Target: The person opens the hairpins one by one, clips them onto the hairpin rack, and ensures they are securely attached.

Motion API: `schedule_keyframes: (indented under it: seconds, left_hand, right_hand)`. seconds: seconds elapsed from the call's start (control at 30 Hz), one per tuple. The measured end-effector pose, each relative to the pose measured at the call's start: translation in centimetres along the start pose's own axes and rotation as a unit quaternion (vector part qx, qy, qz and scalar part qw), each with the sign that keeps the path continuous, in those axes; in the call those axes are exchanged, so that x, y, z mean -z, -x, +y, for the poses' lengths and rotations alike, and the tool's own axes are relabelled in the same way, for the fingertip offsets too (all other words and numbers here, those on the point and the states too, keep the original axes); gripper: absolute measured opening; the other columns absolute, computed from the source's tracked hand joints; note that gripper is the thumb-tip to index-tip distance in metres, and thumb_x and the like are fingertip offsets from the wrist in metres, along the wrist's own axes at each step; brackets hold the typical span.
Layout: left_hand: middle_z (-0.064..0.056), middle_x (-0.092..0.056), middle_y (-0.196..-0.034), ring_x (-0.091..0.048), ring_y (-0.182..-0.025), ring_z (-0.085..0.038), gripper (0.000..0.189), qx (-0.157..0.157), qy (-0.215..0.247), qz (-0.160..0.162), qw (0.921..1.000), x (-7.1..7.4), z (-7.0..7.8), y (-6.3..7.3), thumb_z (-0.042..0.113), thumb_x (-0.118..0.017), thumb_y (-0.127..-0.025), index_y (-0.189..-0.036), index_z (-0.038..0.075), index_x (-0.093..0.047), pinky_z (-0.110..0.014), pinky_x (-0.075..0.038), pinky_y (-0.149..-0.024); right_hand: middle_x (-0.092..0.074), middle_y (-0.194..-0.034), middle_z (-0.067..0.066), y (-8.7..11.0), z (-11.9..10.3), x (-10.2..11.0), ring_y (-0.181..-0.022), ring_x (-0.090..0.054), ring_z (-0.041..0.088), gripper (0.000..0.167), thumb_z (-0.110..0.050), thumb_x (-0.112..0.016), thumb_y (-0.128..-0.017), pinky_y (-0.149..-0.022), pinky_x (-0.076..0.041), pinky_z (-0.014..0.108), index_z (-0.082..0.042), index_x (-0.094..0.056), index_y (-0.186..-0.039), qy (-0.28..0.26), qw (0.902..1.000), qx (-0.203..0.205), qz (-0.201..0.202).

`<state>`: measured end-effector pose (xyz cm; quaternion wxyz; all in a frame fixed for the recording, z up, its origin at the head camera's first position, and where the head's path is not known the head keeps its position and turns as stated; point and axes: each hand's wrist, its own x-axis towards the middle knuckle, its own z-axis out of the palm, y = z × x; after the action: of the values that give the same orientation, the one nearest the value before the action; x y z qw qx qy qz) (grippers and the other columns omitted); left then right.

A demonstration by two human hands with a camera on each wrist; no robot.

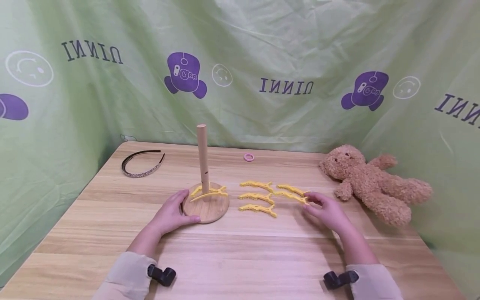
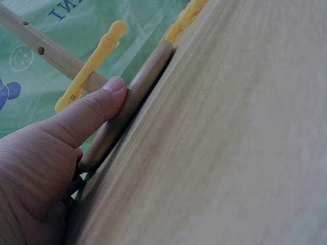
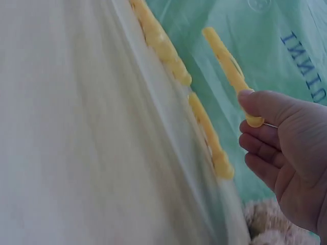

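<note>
1. Yellow clip (image 1: 291,196) pinched by its end in the right hand (image 1: 326,211), raised above the bench (image 1: 232,262), three o'clock of the wooden stand (image 1: 203,156).
2. Progress, judged: partway. One clip at the stand's pole (image 2: 93,71); four loose clips (image 1: 256,197) left, toward three o'clock.
3. Left hand (image 1: 169,214) grasping the stand's round base, nine o'clock side.
4. Curtain (image 1: 240,121), twelve o'clock: lettering INNIU, seemingly reversed. No clip label legible.

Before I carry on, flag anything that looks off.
Nothing looks spilled or damaged around the wooden stand or yellow clips. One oddity behind them: the lettering on the green curtain appears back-to-front, its Ns reversed.
</note>
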<state>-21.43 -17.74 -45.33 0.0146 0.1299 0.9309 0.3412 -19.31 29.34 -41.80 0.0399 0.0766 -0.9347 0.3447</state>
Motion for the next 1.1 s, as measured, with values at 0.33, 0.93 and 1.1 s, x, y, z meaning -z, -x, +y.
schedule_keyframes:
  seconds: [0.33,0.93,1.1]
  left_hand:
    - [-0.029,-0.032,-0.154,-0.029,-0.142,-0.049,0.108,0.001,0.003,0.001,1.0,0.0,-0.2,0.1,0.05,-0.083,-0.072,-0.148,-0.008,-0.032,-0.062,-0.026,-0.117]
    - [-0.031,-0.035,-0.152,-0.032,-0.14,-0.049,0.106,-0.012,0.005,0.013,0.9998,-0.2,-0.2,0.0,0.046,-0.084,-0.072,-0.146,-0.01,-0.034,-0.061,-0.027,-0.116]
    - [-0.03,-0.035,-0.152,-0.032,-0.141,-0.049,0.106,-0.01,0.003,0.012,0.9999,-0.2,-0.2,0.0,0.047,-0.084,-0.072,-0.146,-0.009,-0.034,-0.061,-0.027,-0.116]
  right_hand:
    - [-0.066,-0.121,0.021,-3.1,-4.9,-1.7,-0.116,-0.06,0.039,0.044,-0.023,-0.068,-0.092,-0.103,-0.048,0.056,-0.001,-0.06,-0.13,-0.041,0.9982,0.044,0.003]
    - [-0.071,-0.119,0.013,-6.9,-12.2,-5.4,-0.114,-0.065,0.03,0.04,-0.025,-0.071,-0.091,-0.092,-0.055,0.048,-0.005,-0.066,-0.126,-0.008,0.9898,0.126,-0.065]
    - [-0.072,-0.116,0.009,-7.9,-13.7,-6.6,-0.113,-0.065,0.026,0.039,-0.027,-0.07,-0.091,-0.096,-0.054,0.046,-0.008,-0.068,-0.125,-0.005,0.9885,0.117,-0.095]
